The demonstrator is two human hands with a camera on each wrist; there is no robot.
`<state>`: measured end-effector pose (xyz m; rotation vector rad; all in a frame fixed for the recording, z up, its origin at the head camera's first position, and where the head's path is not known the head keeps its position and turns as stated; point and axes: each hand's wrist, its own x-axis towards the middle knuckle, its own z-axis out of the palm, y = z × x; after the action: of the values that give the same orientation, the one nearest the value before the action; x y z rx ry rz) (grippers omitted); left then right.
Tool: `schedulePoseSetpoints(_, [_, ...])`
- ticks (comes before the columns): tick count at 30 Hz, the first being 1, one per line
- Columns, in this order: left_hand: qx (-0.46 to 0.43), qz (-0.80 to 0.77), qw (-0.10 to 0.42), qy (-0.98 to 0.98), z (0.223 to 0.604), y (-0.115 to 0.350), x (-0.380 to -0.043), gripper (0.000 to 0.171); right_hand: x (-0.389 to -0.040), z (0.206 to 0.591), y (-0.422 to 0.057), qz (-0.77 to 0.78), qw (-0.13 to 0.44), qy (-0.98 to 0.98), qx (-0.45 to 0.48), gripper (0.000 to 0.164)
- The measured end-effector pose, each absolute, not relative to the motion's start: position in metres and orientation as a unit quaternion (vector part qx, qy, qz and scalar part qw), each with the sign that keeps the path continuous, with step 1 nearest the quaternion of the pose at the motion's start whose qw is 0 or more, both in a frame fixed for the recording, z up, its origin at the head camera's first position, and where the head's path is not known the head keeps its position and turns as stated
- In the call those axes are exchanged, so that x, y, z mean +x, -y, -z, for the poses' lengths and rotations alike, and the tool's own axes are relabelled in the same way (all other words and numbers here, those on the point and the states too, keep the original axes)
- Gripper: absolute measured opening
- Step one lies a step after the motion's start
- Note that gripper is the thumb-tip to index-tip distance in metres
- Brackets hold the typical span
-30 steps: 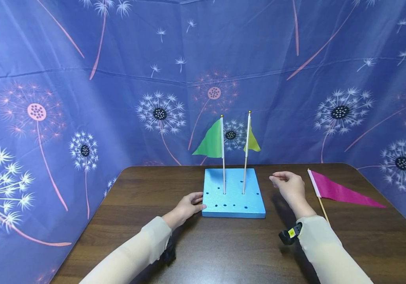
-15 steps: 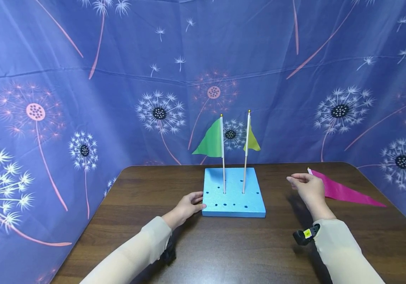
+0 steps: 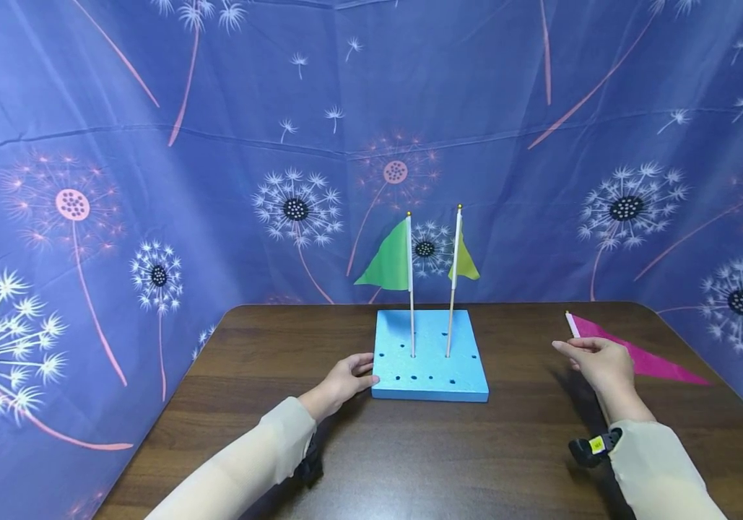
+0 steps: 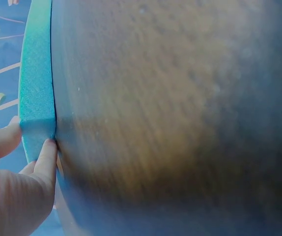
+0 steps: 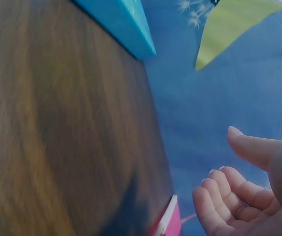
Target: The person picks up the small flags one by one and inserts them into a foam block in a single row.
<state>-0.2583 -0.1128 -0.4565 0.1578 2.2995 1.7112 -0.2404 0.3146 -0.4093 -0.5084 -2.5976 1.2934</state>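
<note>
In the head view, two small flags on thin sticks stand upright in holes of a square light-blue board: a green flag and a yellow-green flag. My left hand holds the board's left edge near its front corner. In the left wrist view, the thumb lies at the upper edge and a fingertip at the side. My right hand hovers by a magenta pennant and hides much of its stick. Its thumb and loosely curled fingers stay apart with nothing between them, as the right wrist view shows.
The brown wooden table carries all of this. A blue curtain with dandelion prints hangs close behind its far edge. Several more holes dot the board's top. Dark cameras are strapped to both wrists.
My right hand has moved right, away from the board and over to the magenta pennant's stick. The left hand, board and upright flags stay where they were.
</note>
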Motion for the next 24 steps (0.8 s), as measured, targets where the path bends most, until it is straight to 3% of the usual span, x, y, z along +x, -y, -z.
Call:
schedulePoseSetpoints(10, [0.054, -0.590, 0.134, -0.794, 0.454, 0.111, -0.256, 0.054, -0.230, 0.411, -0.338, -0.410, 0.079, 0.890, -0.186, 0.071])
schedulePoseSetpoints(18, [0.057, -0.588, 0.131, -0.796, 0.455, 0.108, -0.258, 0.053, -0.225, 0.418, -0.352, -0.353, 0.085, 0.914, -0.183, 0.063])
schedulePoseSetpoints(24, [0.054, -0.586, 0.129, -0.798, 0.456, 0.110, -0.258, 0.054, -0.225, 0.420, -0.356, -0.354, 0.040, 0.912, -0.203, 0.054])
